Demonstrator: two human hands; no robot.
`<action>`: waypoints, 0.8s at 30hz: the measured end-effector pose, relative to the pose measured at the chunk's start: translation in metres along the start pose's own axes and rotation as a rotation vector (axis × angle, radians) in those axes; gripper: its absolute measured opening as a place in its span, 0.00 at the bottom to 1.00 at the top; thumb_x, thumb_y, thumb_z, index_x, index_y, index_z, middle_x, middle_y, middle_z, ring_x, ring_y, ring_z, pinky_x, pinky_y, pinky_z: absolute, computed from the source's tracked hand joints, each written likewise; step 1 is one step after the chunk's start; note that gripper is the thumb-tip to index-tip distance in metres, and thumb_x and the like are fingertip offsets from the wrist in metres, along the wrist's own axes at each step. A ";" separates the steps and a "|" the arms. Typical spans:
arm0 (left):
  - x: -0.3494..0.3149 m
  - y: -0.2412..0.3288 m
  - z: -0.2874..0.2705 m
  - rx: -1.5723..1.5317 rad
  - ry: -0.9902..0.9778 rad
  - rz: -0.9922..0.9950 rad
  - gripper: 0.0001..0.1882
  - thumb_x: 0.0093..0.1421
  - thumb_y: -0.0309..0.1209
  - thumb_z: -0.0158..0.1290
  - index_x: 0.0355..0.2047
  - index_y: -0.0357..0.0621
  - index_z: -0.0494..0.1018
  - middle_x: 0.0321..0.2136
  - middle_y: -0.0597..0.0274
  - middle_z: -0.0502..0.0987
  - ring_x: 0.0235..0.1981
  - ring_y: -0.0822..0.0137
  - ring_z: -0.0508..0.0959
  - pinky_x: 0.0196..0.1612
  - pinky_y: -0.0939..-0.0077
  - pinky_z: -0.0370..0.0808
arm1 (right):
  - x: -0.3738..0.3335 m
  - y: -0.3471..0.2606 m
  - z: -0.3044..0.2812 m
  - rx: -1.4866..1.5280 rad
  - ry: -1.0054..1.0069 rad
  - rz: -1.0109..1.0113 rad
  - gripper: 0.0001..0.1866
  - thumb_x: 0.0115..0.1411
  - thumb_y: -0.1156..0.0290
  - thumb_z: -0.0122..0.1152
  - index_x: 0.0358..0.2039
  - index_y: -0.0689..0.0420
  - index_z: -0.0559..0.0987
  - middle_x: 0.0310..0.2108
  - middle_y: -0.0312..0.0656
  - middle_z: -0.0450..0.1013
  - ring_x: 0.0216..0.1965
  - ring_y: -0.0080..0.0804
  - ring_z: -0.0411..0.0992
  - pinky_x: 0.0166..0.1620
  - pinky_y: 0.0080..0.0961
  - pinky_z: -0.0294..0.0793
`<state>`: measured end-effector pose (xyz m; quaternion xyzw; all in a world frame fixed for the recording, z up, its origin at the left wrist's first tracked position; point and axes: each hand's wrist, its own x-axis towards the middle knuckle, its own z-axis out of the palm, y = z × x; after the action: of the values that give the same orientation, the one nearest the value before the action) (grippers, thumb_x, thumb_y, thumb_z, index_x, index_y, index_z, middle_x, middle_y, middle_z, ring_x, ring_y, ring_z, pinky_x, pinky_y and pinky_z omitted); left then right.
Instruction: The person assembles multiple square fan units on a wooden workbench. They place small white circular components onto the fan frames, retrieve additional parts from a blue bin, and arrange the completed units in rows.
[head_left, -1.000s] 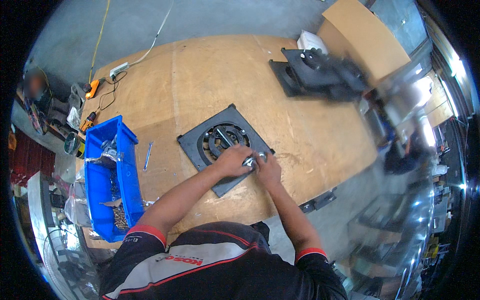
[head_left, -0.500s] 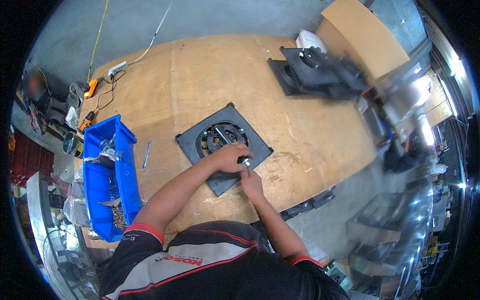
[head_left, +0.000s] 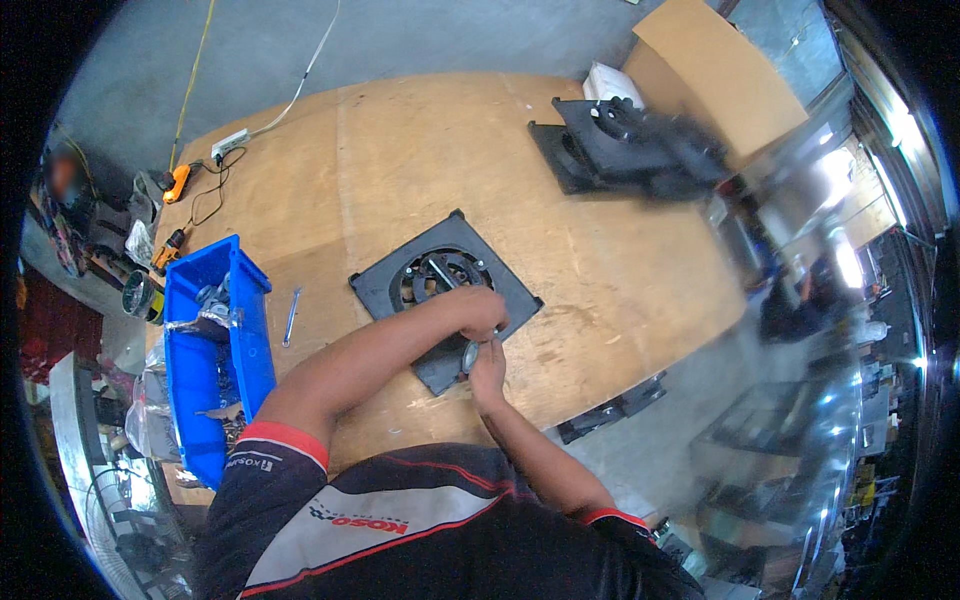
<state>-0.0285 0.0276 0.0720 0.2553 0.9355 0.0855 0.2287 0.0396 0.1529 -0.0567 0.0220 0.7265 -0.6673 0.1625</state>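
Observation:
A black square frame (head_left: pixel 385 285) with a round, slotted centre lies on the wooden table in front of me. A silver rod-like piece (head_left: pixel 441 272) rests across its centre. Over the frame's near right side, the fingers of my left hand (head_left: pixel 482 312) are curled closed; whatever they grip is hidden. Just below it, my right hand (head_left: pixel 487 372) pinches a small round part with a silvery rim (head_left: pixel 470 356), held above the frame's near corner. The two hands are almost touching.
To the left stands a blue bin (head_left: pixel 252 335) of metal parts and screws, with a wrench (head_left: pixel 291 318) beside it. An orange drill (head_left: pixel 170 250) and a power strip (head_left: pixel 230 142) lie farther back. Black frames (head_left: pixel 610 150) are stacked at the far right, before a cardboard sheet (head_left: pixel 715 75).
The round part has swung down and left, below my left hand, showing its face. My right hand has lowered slightly with it. The frame stays on the table.

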 end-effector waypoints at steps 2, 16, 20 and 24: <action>0.004 0.002 -0.007 0.016 -0.065 0.005 0.19 0.50 0.31 0.55 0.44 0.49 0.81 0.40 0.49 0.81 0.43 0.48 0.80 0.44 0.55 0.77 | 0.002 0.003 0.003 -0.085 0.081 -0.194 0.18 0.69 0.61 0.44 0.48 0.62 0.74 0.36 0.44 0.74 0.37 0.36 0.72 0.42 0.33 0.72; 0.021 -0.017 0.006 -0.047 -0.170 0.080 0.16 0.49 0.32 0.53 0.38 0.44 0.82 0.36 0.46 0.82 0.40 0.46 0.81 0.45 0.54 0.76 | -0.011 -0.019 -0.001 -0.191 -0.105 -0.207 0.21 0.67 0.62 0.43 0.51 0.65 0.73 0.44 0.60 0.74 0.48 0.55 0.71 0.51 0.40 0.68; 0.015 -0.013 0.003 -0.055 -0.149 0.042 0.18 0.48 0.30 0.54 0.41 0.45 0.81 0.38 0.47 0.82 0.41 0.47 0.80 0.45 0.55 0.76 | -0.004 0.004 0.007 -0.163 -0.061 -0.198 0.19 0.70 0.63 0.44 0.51 0.62 0.74 0.41 0.45 0.76 0.42 0.35 0.73 0.47 0.29 0.69; 0.016 -0.005 -0.001 0.008 -0.143 0.013 0.18 0.47 0.28 0.56 0.41 0.47 0.81 0.39 0.49 0.82 0.42 0.49 0.81 0.43 0.57 0.77 | 0.002 0.021 0.013 0.034 -0.098 -0.094 0.16 0.69 0.61 0.44 0.47 0.57 0.74 0.34 0.39 0.74 0.33 0.26 0.72 0.34 0.26 0.72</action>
<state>-0.0434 0.0318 0.0651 0.2679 0.9153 0.0649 0.2936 0.0452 0.1420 -0.0781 -0.0420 0.7064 -0.6867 0.1660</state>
